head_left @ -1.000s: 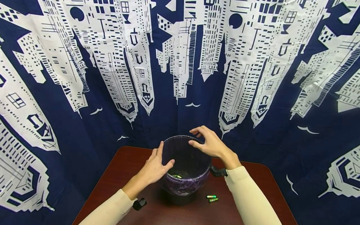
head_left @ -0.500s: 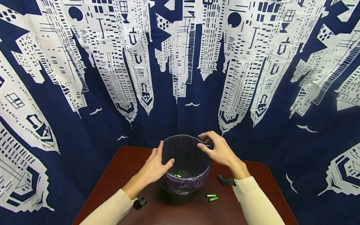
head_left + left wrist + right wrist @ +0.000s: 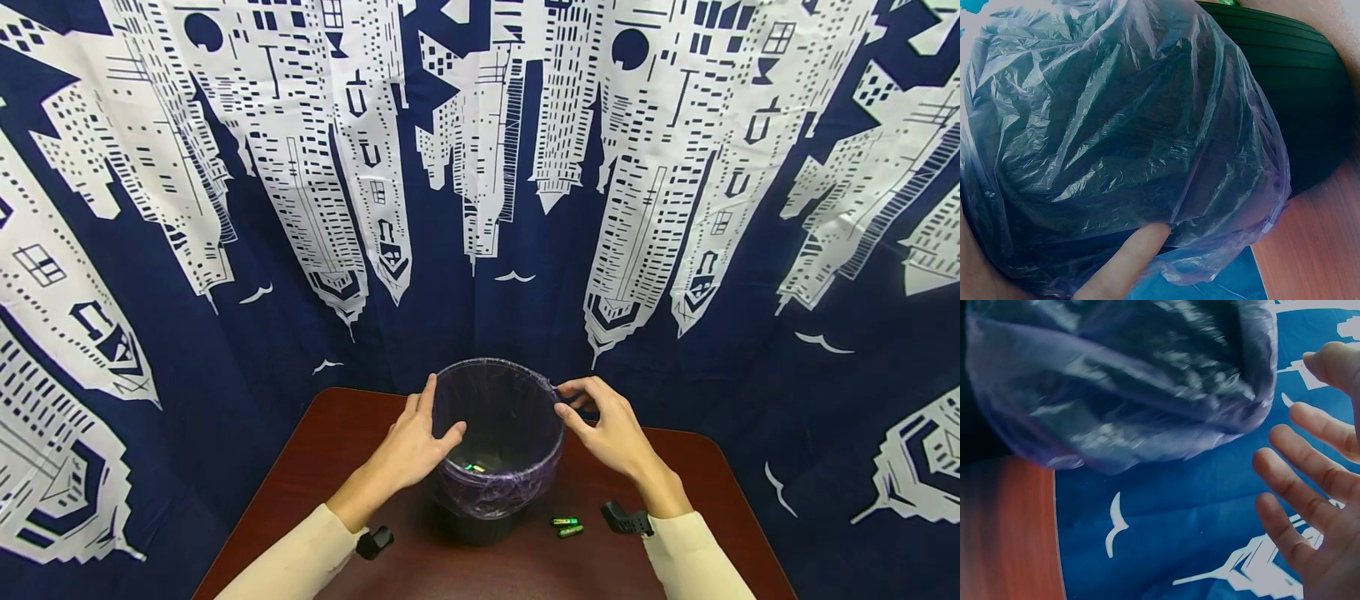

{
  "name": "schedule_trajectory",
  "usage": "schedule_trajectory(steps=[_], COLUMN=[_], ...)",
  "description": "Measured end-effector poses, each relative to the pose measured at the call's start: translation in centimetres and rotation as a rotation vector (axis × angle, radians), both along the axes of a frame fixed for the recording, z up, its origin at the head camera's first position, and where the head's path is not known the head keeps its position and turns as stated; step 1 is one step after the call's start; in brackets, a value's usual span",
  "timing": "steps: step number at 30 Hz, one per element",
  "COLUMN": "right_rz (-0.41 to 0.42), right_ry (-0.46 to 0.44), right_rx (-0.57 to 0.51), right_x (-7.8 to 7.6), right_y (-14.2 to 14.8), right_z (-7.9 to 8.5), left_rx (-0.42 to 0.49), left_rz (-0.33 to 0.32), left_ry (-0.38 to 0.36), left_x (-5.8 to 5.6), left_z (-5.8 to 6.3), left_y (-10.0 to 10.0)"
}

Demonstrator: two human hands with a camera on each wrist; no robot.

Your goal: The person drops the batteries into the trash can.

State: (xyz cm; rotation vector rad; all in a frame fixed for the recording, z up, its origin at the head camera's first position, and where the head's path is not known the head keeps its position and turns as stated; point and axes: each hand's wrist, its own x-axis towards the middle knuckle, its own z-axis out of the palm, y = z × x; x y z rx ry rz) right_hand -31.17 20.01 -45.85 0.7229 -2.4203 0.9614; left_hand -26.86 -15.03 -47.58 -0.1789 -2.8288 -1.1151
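Observation:
A dark trash can (image 3: pixel 480 530) stands upright, with a translucent purple liner (image 3: pixel 491 492) folded over its rim. My left hand (image 3: pixel 408 446) holds its left rim, thumb over the opening and fingers along the outside. In the left wrist view one finger (image 3: pixel 1129 259) presses on the crinkled liner. My right hand (image 3: pixel 611 433) is beside the right rim with fingers loosely bent; the right wrist view shows them spread and apart from the liner. Several green batteries (image 3: pixel 474 468) lie inside the can. Two more batteries (image 3: pixel 567 527) lie on the table, right of the can.
The reddish-brown table (image 3: pixel 337 433) has rounded far corners. Behind it hangs a navy curtain (image 3: pixel 465 325) printed with white upside-down buildings. A black wrist device (image 3: pixel 626 518) is strapped to the right wrist, another wrist device (image 3: pixel 373 543) to the left.
My right hand has moved from over the can's far right opening to the right and nearer, outside the rim. The left hand, can and batteries have stayed put.

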Motion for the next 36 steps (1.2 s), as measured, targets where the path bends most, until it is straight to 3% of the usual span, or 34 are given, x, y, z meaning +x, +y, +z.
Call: schedule_trajectory(steps=[7, 16, 28, 36], right_rz=[-0.023, -0.049, -0.1, -0.126], right_ry=[0.011, -0.074, -0.278, -0.417], right_rx=[-0.052, -0.108, -0.055, -0.018], right_x=[0.8, 2.3, 3.0, 3.3], right_y=[1.4, 2.8, 5.1, 5.9], right_z=[-2.5, -5.7, -10.7, -12.8], left_rx=[0.006, 0.013, 0.006, -0.001], left_rz=[0.001, 0.001, -0.001, 0.001], left_ry=[-0.004, -0.006, 0.007, 0.005], left_x=[0.1, 0.3, 0.2, 0.1], left_z=[-0.3, -0.5, -0.3, 0.1], left_y=[0.0, 0.1, 0.1, 0.0])
